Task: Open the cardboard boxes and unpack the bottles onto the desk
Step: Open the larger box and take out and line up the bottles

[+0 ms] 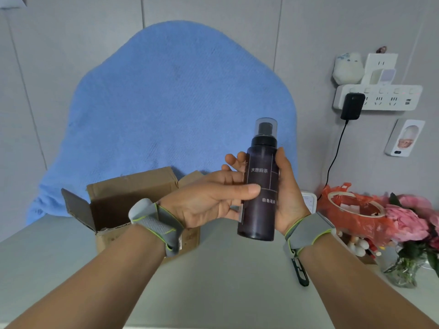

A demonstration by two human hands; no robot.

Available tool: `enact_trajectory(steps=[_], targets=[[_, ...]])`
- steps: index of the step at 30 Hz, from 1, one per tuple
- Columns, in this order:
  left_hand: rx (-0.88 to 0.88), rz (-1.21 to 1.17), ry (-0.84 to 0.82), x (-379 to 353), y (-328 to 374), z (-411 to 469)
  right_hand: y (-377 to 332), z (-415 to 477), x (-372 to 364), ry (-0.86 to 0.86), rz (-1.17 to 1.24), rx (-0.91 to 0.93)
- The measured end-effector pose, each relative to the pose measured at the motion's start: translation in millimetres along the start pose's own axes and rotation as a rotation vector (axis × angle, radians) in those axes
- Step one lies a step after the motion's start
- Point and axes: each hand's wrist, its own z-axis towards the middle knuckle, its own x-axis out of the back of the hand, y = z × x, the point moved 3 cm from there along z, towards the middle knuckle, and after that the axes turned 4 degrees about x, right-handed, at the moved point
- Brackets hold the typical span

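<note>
Forearms: two bare forearms come in from the bottom edge, each wrist wearing a grey fabric band with lime-green trim (pixel 308 231); a dark green clip (pixel 300 271) hangs from the right one.
Grip: the right hand (pixel 288 198) wraps the dark translucent plastic spray bottle (pixel 260 210), thumb up its right side, fingertips (pixel 234 160) showing past its left edge. The left hand (pixel 204 200) lays its thumb across the bottle's front, its fingers passing behind, tips hidden. Both grips are closed on it.
Bottle's place: upright in the air above the pale grey worktop (pixel 225 281), right of the box.
Top: black pump under a clear cap (pixel 266 127).
Writing: white Chinese characters and thin white lines on the bottle, too blurred to read surely.
Box: an open brown cardboard box (pixel 123 200) stands on the worktop behind the left wrist, flaps raised. Its inside is in shadow and its front is largely hidden by the wrist.
Behind: a blue textured cloth (pixel 178 103) is draped over something hidden.
Right edge: red plastic bag (pixel 356 210); pink flowers (pixel 408 224) cut off by the frame.
</note>
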Motion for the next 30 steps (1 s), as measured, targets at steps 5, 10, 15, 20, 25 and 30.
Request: enact_trajectory(steps=[5,10,15,20,25,30], targets=[[-0.045,0.228,0.132,0.4,-1.2,4.7,-2.0,-4.4,6.8,0.0,-0.132,0.005],[-0.046,0.288,0.319,1.2,-1.7,13.4,1.3,-3.8,11.0,0.052,-0.165,-0.003],[0.066,0.148,0.29,-2.9,-0.7,16.9,10.2,-0.5,17.5,0.178,0.044,-0.098],[0.114,0.046,0.273,-4.5,-1.5,22.2,13.0,3.3,17.7,0.167,0.161,-0.004],[0.168,-0.103,0.287,-2.5,-5.1,24.6,11.9,-4.1,24.7,0.245,0.194,-0.184],[0.237,-0.348,0.262,0.1,-17.9,24.6,0.8,-7.0,18.6,0.492,0.025,-0.422]])
